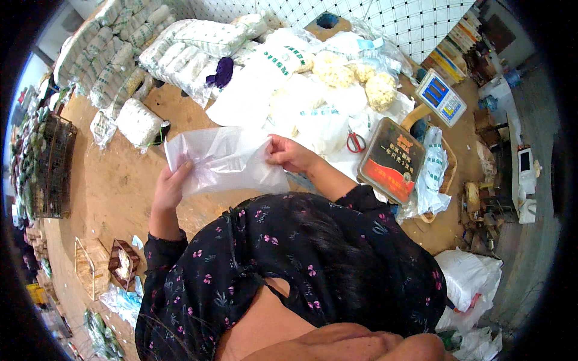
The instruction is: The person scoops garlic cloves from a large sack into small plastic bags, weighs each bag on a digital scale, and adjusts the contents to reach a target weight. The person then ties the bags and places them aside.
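Observation:
A clear plastic bag (226,157) is stretched between my two hands, in front of my body. My left hand (173,185) grips its left side, thumb on top of the film. At the bag's upper right, my right hand (290,154) pinches the edge between thumb and fingers. The bag looks flat, with nothing visible inside. Beyond it lies a heap of white plastic sheets and bags (265,66) with pale yellowish bunches (380,91) on it. Red-handled scissors (356,142) rest to the right of my right hand.
A digital scale's display (442,98) stands at the right, beside its platform, topped by a black and red panel (394,160). Many filled clear packages (192,39) are stacked at the far left. A dark purple cloth (220,73) lies by them. Baskets (92,269) stand at lower left.

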{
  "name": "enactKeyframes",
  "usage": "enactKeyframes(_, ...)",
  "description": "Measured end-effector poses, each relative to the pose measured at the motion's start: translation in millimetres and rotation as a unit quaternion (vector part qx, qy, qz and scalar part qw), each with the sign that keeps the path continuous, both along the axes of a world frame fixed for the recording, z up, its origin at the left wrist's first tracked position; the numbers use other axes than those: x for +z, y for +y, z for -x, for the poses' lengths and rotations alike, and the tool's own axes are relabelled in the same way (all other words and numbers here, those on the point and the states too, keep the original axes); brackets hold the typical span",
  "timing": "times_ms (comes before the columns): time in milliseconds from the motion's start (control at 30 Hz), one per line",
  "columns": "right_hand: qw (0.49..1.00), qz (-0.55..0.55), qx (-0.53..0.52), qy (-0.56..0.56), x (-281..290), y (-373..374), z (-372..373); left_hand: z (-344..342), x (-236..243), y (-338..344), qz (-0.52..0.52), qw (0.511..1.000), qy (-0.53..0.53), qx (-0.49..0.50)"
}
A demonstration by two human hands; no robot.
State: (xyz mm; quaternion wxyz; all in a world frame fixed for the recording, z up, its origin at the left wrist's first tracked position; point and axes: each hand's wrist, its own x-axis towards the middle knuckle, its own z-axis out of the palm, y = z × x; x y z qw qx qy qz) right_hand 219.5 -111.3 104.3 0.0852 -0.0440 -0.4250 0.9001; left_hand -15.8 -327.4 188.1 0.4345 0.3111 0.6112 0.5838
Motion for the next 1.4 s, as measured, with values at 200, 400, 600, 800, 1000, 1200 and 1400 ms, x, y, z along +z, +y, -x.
enactKeyframes(200, 0.995, 0.043, 0.091, 0.005, 0, 27, -30, -35, 28, 55, -0.079, 0.991, -0.103, 0.024)
enactKeyframes(400, 0.998, 0.024, 0.051, 0.042, 18, 85, -34, -50, 34, 88, -0.106, 0.985, -0.122, -0.052)
enactKeyframes(600, 0.996, -0.093, -0.002, -0.008, 17, 111, -23, -65, 36, 86, -0.091, 0.988, -0.121, -0.031)
enactKeyframes(800, 0.918, -0.369, -0.048, -0.140, 20, 107, -43, -61, -15, 72, -0.011, 0.986, 0.136, 0.100)
enactKeyframes(1000, 0.946, -0.269, -0.163, -0.075, 39, 107, -36, -96, -52, 55, -0.009, 0.841, 0.291, 0.456)
enactKeyframes(1200, 0.876, -0.478, 0.048, -0.027, 44, 28, 45, -130, -46, 64, -0.043, 0.988, 0.063, 0.137)
enactKeyframes(1400, 0.913, -0.391, 0.103, -0.055, 60, -31, 94, -94, -60, 12, -0.301, 0.863, -0.329, 0.238)
